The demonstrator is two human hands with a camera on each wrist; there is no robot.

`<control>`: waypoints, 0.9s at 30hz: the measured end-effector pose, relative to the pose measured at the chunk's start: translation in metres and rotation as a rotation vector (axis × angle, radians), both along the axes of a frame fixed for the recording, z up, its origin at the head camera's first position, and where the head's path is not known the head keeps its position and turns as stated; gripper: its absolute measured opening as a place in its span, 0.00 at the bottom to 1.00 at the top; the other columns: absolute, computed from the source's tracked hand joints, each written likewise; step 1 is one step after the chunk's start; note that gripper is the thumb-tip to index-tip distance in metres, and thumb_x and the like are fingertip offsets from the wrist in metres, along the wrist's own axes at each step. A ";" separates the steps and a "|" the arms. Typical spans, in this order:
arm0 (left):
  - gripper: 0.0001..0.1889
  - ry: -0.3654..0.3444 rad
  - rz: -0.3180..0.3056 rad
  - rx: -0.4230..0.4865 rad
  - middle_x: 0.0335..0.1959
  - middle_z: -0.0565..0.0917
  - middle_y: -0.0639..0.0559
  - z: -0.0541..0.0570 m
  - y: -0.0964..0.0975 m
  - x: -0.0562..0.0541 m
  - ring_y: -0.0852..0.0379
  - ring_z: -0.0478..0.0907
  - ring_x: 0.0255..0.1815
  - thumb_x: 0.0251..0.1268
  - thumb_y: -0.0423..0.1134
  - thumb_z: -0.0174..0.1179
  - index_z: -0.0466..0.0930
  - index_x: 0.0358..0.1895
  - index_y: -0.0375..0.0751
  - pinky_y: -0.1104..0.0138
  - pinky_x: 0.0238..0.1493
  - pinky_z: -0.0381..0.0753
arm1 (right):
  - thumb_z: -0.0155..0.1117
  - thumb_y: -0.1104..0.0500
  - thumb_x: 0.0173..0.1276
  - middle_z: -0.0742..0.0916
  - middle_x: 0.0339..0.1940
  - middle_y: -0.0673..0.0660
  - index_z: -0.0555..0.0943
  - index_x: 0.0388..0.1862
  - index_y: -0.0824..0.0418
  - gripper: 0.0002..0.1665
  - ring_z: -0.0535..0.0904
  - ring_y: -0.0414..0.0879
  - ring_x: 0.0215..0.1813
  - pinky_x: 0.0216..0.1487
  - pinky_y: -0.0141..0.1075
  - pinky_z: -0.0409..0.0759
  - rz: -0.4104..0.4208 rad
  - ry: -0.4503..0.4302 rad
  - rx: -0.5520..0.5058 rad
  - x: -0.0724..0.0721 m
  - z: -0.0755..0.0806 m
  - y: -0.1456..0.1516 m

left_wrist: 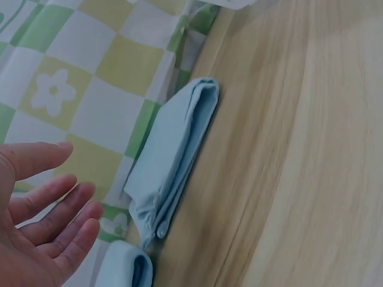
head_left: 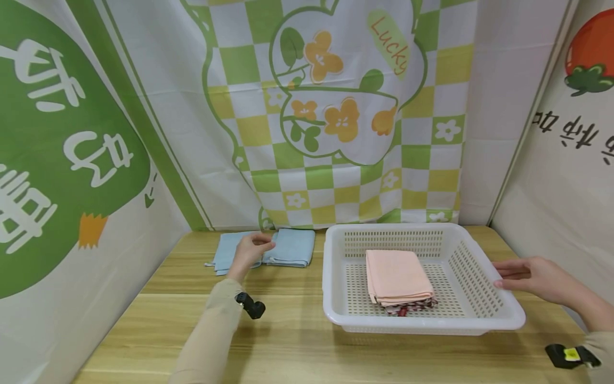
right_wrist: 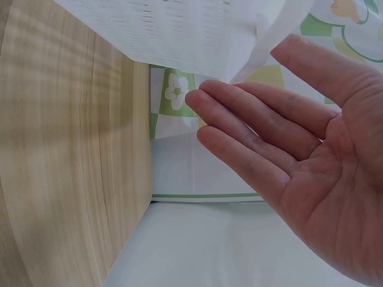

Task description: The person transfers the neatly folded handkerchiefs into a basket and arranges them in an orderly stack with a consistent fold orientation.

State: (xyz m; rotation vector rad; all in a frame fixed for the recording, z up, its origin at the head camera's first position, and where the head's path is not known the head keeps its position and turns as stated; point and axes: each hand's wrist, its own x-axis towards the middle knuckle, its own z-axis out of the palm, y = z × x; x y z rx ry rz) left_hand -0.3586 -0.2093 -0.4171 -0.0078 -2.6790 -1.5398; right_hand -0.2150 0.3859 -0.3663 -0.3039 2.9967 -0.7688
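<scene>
My left hand (head_left: 249, 255) hovers over two light blue folded cloths, with the left cloth (head_left: 226, 252) partly hidden behind it and the right cloth (head_left: 292, 248) beside its fingertips. In the left wrist view the fingers are relaxed and hold nothing, apart from the blue fabric (left_wrist: 170, 149). On the right, my right hand (head_left: 542, 280) is at the right rim of a white plastic basket (head_left: 422, 322), fingers extended; whether they touch it I cannot tell. Inside the basket a folded pink cloth (head_left: 398, 276) lies on a dark red-and-white patterned cloth (head_left: 408, 308), mostly covered.
The wooden table (head_left: 283, 341) carries the basket and cloths. A checkered green-and-yellow curtain (head_left: 312, 186) hangs along its back edge. Printed fabric walls stand at the left (head_left: 158, 234) and right (head_left: 542, 197). A black wrist camera (head_left: 250, 305) sits on the left sleeve.
</scene>
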 end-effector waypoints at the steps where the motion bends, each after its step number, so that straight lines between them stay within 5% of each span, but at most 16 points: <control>1: 0.16 0.004 0.005 -0.003 0.52 0.80 0.41 -0.001 -0.002 0.000 0.44 0.76 0.53 0.63 0.43 0.62 0.78 0.51 0.39 0.53 0.51 0.76 | 0.67 0.47 0.62 0.87 0.44 0.65 0.74 0.57 0.75 0.37 0.83 0.35 0.38 0.35 0.30 0.81 0.005 0.001 -0.001 0.000 0.000 0.000; 27: 0.20 0.067 0.113 0.003 0.48 0.81 0.38 -0.013 -0.053 -0.006 0.45 0.77 0.49 0.63 0.41 0.62 0.76 0.52 0.31 0.59 0.49 0.75 | 0.66 0.49 0.63 0.86 0.44 0.65 0.74 0.56 0.76 0.35 0.83 0.36 0.38 0.34 0.29 0.80 0.013 -0.009 0.011 0.001 0.000 -0.001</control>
